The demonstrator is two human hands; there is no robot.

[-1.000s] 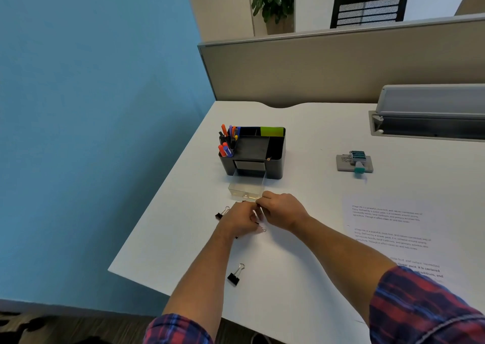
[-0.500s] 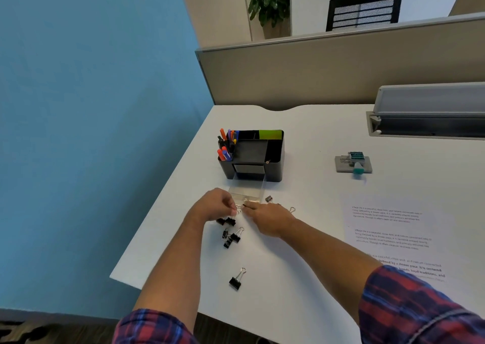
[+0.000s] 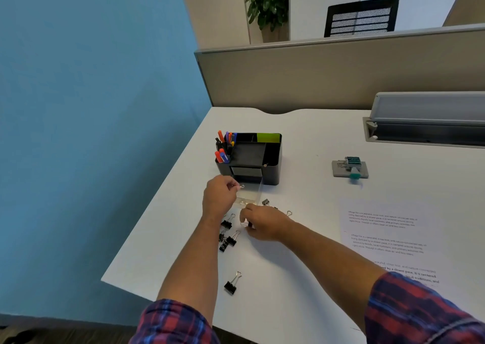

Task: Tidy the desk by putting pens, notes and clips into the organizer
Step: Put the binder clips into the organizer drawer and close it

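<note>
Clip-gathering step: left hand [image 3: 219, 198] pinches a clip [image 3: 241, 186] over the clear drawer [image 3: 248, 195], right hand [image 3: 265, 224] grips another clip [image 3: 248, 224] just before the drawer; next, release both inside.

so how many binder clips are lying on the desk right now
At least 7: one alone near the front edge, a cluster of four below the left hand, two by the right hand. More may be hidden.

Loose binder clips [image 3: 227, 236] crowd the desk [image 3: 301, 138] before the open clear drawer [image 3: 248, 195].
</note>
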